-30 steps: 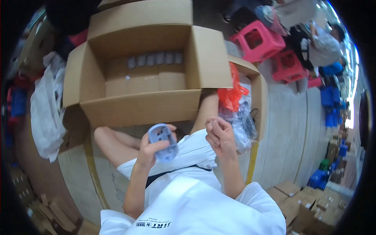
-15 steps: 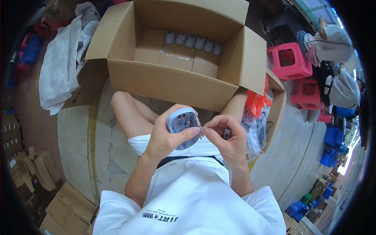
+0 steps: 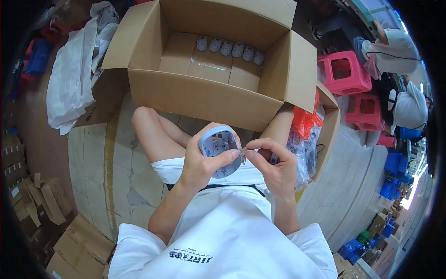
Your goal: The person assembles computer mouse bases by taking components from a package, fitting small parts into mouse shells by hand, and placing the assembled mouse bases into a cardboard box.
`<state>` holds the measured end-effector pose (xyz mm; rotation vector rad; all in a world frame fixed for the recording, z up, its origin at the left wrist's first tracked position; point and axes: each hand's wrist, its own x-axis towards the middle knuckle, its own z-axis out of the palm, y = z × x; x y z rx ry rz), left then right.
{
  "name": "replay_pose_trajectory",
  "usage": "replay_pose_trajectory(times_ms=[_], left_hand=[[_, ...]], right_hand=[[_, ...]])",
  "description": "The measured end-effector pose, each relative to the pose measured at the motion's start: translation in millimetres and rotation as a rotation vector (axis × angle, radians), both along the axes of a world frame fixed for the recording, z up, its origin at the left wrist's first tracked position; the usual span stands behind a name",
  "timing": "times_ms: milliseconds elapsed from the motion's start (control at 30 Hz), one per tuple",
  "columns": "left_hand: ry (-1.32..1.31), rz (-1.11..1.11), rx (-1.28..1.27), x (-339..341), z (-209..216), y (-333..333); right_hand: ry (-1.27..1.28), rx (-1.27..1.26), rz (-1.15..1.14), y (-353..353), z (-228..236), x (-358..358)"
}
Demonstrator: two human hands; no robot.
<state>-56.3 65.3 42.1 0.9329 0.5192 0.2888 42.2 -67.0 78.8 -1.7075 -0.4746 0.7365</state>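
Note:
My left hand (image 3: 204, 160) is wrapped round a grey oval plastic housing (image 3: 223, 173), its hollow side with moulded posts facing up over my lap. The left thumb presses at the right edge of the housing. There my right hand (image 3: 275, 167) pinches a small translucent piece (image 3: 241, 152) between thumb and forefinger, close to the left thumb tip; its exact kind is too small to tell. A small object with a white face (image 3: 274, 159) is tucked in the curled fingers of the right hand. In front stands an open cardboard box (image 3: 204, 97) with several grey shells (image 3: 226, 48) in a row inside.
A second carton (image 3: 329, 125) at my right holds clear plastic bags (image 3: 301, 156) and a red bag (image 3: 306, 122). White sheeting (image 3: 74, 83) hangs over a box on the left. Pink stools (image 3: 346, 72) and seated people are at the right. Flattened cartons (image 3: 81, 249) lie lower left.
My right hand has shifted slightly right, and its fingertips have drawn a little away from the housing edge with the small piece. The left hand keeps its hold on the housing.

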Motion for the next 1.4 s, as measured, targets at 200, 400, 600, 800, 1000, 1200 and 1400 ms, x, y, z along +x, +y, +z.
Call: replay_pose_trajectory(times_ms=[200,400,600,800,1000,1200,1400], left_hand=[[-0.017,0.016,-0.151,3.2,0.8,0.0],[-0.08,-0.031,-0.091,2.4,-4.1,-2.7],[-0.146,-0.051,-0.521,3.1,-9.1,5.2],[-0.14,-0.129,-0.604,1.6,-20.3,6.1],[-0.17,-0.143,-0.459,-1.2,-23.5,-0.5],[-0.188,-0.204,-0.356,-4.8,-22.8,-3.0],[-0.168,-0.218,-0.302,-4.2,-23.2,-7.2]], right_hand=[[0.027,0.022,-0.033,-4.5,-9.8,-0.8],[0.172,0.01,-0.04,-7.3,1.1,-0.3],[0.314,0.049,-0.18,-14.8,0.5,1.7],[0.302,0.031,-0.193,-10.7,-1.0,-1.8],[-0.149,-0.044,-0.145,3.4,-8.3,-11.0],[-0.424,-0.116,-0.097,11.3,-15.0,-16.1],[-0.514,-0.137,-0.118,14.5,-18.1,-20.3]])
